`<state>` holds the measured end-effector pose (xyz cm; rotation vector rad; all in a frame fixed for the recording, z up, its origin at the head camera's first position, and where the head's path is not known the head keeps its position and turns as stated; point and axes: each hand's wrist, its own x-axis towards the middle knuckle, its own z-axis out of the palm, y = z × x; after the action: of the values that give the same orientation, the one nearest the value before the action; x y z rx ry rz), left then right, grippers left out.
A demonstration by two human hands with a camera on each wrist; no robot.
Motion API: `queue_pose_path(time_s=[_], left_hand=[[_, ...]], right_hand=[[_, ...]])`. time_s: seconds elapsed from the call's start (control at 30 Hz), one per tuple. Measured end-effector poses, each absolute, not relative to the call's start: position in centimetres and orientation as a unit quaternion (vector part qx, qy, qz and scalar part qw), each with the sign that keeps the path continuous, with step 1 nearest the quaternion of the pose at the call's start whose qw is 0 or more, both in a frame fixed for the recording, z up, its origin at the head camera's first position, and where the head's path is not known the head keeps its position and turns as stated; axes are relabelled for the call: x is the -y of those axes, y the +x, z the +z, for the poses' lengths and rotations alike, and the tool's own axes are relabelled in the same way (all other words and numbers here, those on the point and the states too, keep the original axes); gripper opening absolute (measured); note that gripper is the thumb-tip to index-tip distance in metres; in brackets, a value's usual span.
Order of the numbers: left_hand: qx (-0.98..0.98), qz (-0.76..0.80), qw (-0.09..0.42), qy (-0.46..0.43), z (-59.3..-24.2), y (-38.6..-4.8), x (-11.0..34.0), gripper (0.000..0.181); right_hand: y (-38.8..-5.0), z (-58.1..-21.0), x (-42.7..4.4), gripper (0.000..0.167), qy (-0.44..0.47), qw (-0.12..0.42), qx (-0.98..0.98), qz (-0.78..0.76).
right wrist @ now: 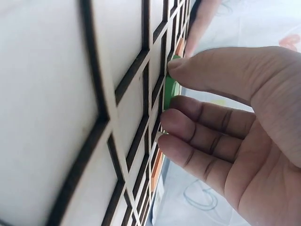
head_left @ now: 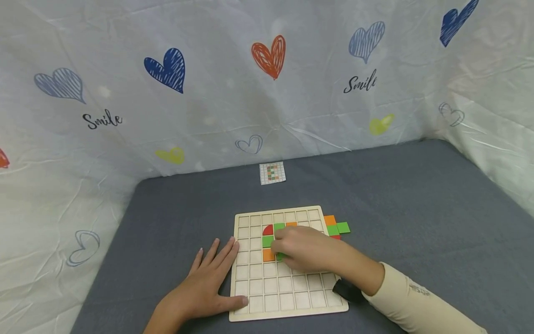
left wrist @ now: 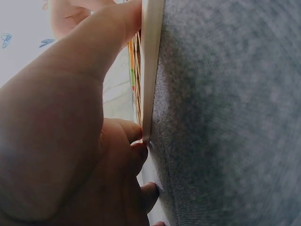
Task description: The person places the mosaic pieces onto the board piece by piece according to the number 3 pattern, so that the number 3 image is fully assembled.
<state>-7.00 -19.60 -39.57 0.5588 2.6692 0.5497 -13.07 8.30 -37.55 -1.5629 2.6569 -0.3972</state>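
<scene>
A pale wooden grid board lies on the table. My left hand is spread beside its left edge, fingertips touching the rim and thumb on the near left corner. My right hand is over the board's middle, its thumb and fingers pinching a green tile at the grid surface. Around those fingers sit a red rounded tile, a green square, an orange square and another green square. The right hand partly covers an orange tile behind it.
Loose tiles lie against the board's right edge, among them an orange one and a green one; the right arm hides part of this group. A small printed grid card lies farther back on the grey tablecloth. A heart-printed curtain hangs behind.
</scene>
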Motion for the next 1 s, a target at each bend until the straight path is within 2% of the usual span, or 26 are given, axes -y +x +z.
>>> queue_pose_path(time_s=[0.37,0.6,1.0], left_hand=[[-0.944,0.195,0.177,0.199,-39.6,-6.9,19.6,0.111],[-0.943,0.196,0.181,0.197,-39.6,-7.0,19.6,0.112],[-0.94,0.202,0.191,0.199,-39.8,-7.1,19.8,0.112]], right_hand=[[-12.6,-37.8,-8.3,0.016,-0.515,-0.01,-0.85,-0.114],[-11.3,-37.3,-9.3,0.011,-0.511,-0.019,-0.856,-0.076],[-9.9,-37.4,-11.6,0.037,-0.501,-0.015,-0.863,-0.066]])
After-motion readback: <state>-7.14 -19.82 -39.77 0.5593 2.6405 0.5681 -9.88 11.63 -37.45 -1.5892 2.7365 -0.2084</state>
